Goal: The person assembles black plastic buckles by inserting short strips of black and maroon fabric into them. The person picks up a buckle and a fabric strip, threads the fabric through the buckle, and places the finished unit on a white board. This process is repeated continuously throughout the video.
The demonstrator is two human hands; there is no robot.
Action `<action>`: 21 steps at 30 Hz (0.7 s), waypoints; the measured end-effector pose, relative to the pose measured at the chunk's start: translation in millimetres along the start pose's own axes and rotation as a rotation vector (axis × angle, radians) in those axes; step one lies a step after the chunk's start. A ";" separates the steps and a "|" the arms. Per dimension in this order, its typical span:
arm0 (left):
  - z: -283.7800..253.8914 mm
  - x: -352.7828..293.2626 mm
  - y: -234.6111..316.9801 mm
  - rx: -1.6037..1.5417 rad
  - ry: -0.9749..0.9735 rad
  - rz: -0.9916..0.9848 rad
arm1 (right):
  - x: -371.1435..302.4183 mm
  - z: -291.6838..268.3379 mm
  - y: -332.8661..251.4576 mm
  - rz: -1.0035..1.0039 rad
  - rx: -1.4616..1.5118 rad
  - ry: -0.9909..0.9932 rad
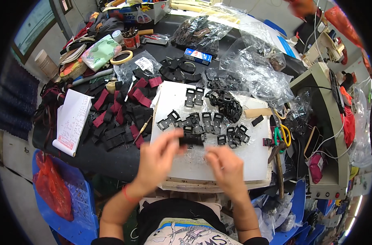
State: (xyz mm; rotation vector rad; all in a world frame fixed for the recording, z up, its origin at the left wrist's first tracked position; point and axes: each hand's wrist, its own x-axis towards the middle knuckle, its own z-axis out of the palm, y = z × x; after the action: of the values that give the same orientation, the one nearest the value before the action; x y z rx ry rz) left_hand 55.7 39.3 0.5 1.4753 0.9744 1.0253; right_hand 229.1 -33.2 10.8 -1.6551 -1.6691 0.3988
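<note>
A short black strap piece [191, 141] spans the gap between my hands above the white board [251, 163]. My left hand [156, 159] pinches its left end between thumb and fingers. Close to its right end, my right hand [227, 164] is closed with the fingertips together; what they hold, if anything, is too small to make out. Black plastic buckles [212, 122] lie in a loose row just beyond my hands. Two more buckles [194, 97] sit side by side farther back, beside a heap of black buckles [229, 107].
Black and maroon strap pieces [116, 110] are piled left of the board, with an awl-like tool [143, 130] at its edge. A notepad [73, 118] lies far left. Scissors [285, 136] lie at the right, beside a greenish-grey machine casing [327, 163]. Clear plastic bags [255, 69] spread behind.
</note>
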 end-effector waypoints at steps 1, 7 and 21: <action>-0.6 34.2 -12.5 0.058 0.060 0.101 | 9.8 -7.7 8.1 -0.091 -0.174 0.051; -13.0 127.3 -22.5 0.629 0.227 0.525 | 8.9 -11.3 35.3 -0.177 -0.297 0.070; 8.8 -29.5 8.8 0.091 -0.056 -0.202 | -4.1 20.5 -17.4 -0.234 0.148 0.143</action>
State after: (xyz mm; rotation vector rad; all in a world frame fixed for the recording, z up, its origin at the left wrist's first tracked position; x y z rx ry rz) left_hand 55.6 7.6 5.4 1.4384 1.1168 0.7993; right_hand 202.1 -33.6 7.6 -1.3317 -1.6614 0.2742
